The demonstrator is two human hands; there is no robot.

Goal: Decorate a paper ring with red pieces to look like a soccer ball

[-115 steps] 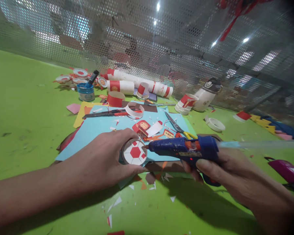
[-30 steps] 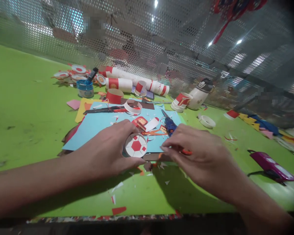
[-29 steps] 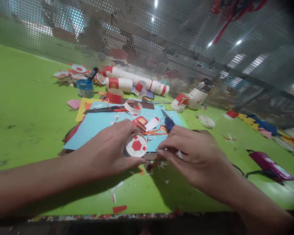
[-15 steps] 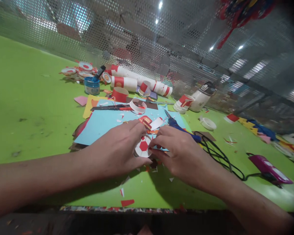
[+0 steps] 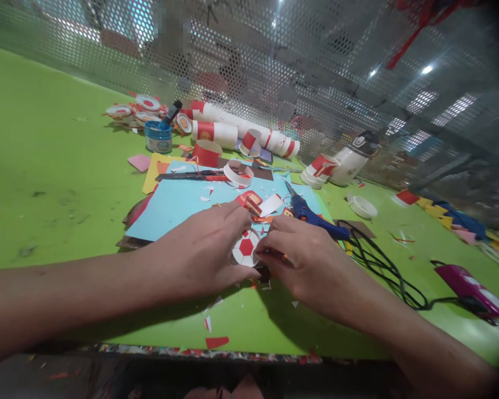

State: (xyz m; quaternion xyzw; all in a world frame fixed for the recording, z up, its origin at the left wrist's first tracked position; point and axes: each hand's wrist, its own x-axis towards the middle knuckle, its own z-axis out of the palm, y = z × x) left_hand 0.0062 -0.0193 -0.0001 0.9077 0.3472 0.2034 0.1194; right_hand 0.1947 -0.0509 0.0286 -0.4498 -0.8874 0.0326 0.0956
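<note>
Between my hands is a small round white paper disc with red patches in a football pattern. My left hand curls round its left side, thumb below and fingers above, and grips it. At the disc's right edge, the fingertips of my right hand are pinched together; what they hold, if anything, is hidden. Just beyond lie a red paper piece with gold print and a white paper scrap, on light blue paper. A blue glue gun lies close to my right knuckles.
Scissors and a white paper ring lie on the blue paper. Farther back are a blue jar, red-and-white tubes and a white kettle-like container. A black cord and magenta device are at right.
The view has shifted slightly, so background things appear higher and farther right. Both hands keep nearly the same places at the disc, with only small finger movement on the right.
</note>
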